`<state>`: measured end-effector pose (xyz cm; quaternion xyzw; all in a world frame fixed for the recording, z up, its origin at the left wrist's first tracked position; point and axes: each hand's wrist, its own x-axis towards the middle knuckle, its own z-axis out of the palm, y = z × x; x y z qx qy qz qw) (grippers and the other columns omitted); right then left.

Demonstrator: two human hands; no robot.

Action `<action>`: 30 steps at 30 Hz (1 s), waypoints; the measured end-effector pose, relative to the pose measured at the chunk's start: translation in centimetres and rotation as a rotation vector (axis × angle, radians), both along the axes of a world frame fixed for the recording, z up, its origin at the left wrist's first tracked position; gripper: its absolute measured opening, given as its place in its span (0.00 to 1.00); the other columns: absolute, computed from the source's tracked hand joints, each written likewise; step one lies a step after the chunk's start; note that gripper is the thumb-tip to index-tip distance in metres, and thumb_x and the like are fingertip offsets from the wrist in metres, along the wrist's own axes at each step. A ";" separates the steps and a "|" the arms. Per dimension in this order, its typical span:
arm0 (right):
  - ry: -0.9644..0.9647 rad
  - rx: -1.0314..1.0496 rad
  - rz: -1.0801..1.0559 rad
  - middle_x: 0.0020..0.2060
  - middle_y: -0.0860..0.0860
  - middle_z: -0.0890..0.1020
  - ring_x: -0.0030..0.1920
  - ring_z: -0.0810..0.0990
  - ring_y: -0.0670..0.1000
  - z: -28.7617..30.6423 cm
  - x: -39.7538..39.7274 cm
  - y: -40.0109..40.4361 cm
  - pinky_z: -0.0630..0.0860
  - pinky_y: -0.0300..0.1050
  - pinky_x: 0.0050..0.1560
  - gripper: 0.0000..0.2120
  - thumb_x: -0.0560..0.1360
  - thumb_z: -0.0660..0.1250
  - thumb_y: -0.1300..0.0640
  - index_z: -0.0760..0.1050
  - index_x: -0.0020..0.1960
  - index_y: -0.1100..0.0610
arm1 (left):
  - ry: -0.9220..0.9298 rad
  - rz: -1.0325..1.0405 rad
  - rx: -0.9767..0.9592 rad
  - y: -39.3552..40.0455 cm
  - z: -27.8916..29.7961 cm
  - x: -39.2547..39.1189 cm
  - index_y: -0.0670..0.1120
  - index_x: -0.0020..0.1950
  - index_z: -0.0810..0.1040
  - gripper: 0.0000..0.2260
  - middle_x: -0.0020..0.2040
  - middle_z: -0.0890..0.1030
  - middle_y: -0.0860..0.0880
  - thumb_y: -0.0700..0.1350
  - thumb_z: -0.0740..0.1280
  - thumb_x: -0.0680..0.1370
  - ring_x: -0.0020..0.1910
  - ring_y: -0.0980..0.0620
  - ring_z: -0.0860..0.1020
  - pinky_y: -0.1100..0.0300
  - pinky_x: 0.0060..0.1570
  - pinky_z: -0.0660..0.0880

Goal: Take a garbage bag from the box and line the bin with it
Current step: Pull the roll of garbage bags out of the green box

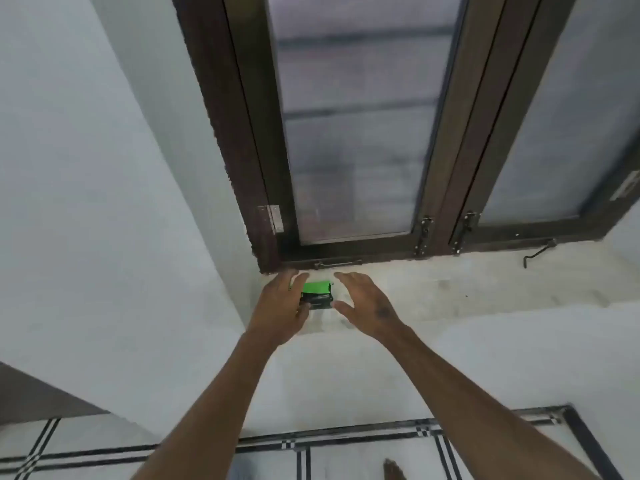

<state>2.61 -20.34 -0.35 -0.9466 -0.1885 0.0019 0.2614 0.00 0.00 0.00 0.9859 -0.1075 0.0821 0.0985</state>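
A small green and black garbage bag box (317, 294) lies on the white window sill (450, 289), close to the left corner of the window. My left hand (282, 311) is at the box's left side, fingers and thumb around its edge, though a firm grip cannot be confirmed. My right hand (363, 301) hovers just right of the box with its fingers spread, holding nothing. The bin is not in view.
A dark brown window frame (249, 150) with frosted panes rises behind the sill, with latches (424, 235) along its bottom edge. A white wall (86, 202) closes in on the left. Below lies tiled floor (346, 459) with black lines; a bare foot (393, 471) shows.
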 end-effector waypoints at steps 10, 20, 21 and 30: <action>0.154 0.165 0.175 0.69 0.49 0.74 0.69 0.71 0.49 -5.0 6.3 -0.4 0.68 0.38 0.65 0.29 0.75 0.72 0.54 0.67 0.74 0.49 | 0.196 0.260 -0.064 -1.8 -3.1 3.6 0.48 0.72 0.73 0.27 0.65 0.77 0.44 0.47 0.74 0.74 0.61 0.40 0.76 0.45 0.63 0.73; 0.067 0.252 0.008 0.60 0.48 0.77 0.64 0.69 0.47 -7.0 6.2 -3.5 0.69 0.39 0.66 0.20 0.73 0.71 0.62 0.76 0.65 0.54 | 0.268 0.207 -0.126 -0.4 -1.7 4.2 0.58 0.71 0.72 0.27 0.64 0.76 0.56 0.49 0.75 0.73 0.65 0.51 0.72 0.54 0.50 0.76; 0.054 0.277 -0.042 0.61 0.47 0.76 0.64 0.69 0.47 -6.9 5.9 -3.4 0.68 0.37 0.65 0.21 0.73 0.71 0.63 0.76 0.65 0.54 | 0.240 0.182 -0.119 -0.5 -1.2 4.5 0.57 0.70 0.74 0.27 0.63 0.77 0.55 0.49 0.76 0.72 0.65 0.50 0.73 0.53 0.50 0.76; 0.371 0.617 -0.115 0.50 0.40 0.81 0.49 0.78 0.39 -5.5 6.5 -3.2 0.75 0.36 0.47 0.26 0.69 0.75 0.65 0.74 0.62 0.47 | 0.033 -0.063 0.182 -3.1 4.6 9.3 0.53 0.69 0.76 0.29 0.63 0.78 0.49 0.44 0.77 0.69 0.66 0.43 0.73 0.47 0.56 0.71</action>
